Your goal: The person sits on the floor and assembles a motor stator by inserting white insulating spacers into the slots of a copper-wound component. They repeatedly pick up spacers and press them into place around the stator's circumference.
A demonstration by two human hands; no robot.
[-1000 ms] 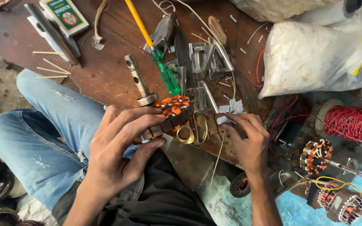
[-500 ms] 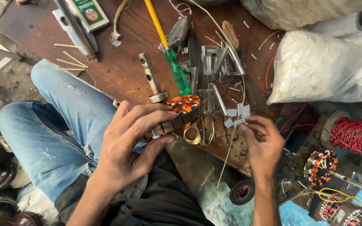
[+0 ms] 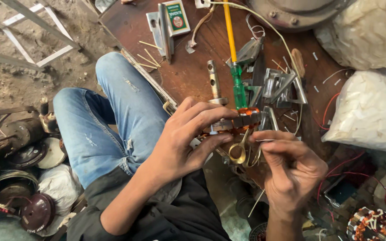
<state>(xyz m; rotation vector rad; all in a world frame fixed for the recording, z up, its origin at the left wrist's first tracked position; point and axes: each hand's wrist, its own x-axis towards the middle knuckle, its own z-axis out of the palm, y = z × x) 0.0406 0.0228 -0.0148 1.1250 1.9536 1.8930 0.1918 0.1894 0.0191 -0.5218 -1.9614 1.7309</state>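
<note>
A small motor stator [image 3: 237, 124] with copper winding is clamped in the left hand [image 3: 182, 143] at the counter's [image 3: 188, 76] near edge — steadied for work. A thin sliver [image 3: 264, 140] is pinched by the right hand [image 3: 291, 172] — beside the scissors [image 3: 242, 149].

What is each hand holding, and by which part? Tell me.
Left hand grips the copper-wound motor stator by its metal core edge. Right hand pinches a thin pale strip near its upper end.

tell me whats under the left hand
Under the left hand shows part of a stator with orange copper winding, gripped by the fingers. The palm covers the rest, with jeans below.
</note>
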